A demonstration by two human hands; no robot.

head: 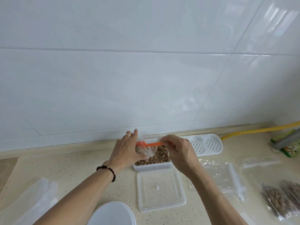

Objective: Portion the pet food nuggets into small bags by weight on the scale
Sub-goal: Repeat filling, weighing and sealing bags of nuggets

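- Scooping: right hand (176, 149) pinches orange scoop (151, 144); left hand (128, 149) grips small bag (148, 151) over nugget container (152, 161), counter's back edge.
- Advice: hold mouth wide, tip slowly.

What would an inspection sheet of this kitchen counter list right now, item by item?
Surface: speckled beige counter against a white tiled wall.
Job's things: open tub of nuggets; small clear bag held over it; orange scoop reaching into the bag; filled bags and empty bags at right. No scale seen.
Clutter: clear lid; white round lid; white perforated tray; green packet; plastic sheet at left.
Hands: left hand grips the bag; right hand pinches the scoop handle.
Cables: yellow hose along the wall.
Surroundings: nothing seen beyond the tiles.
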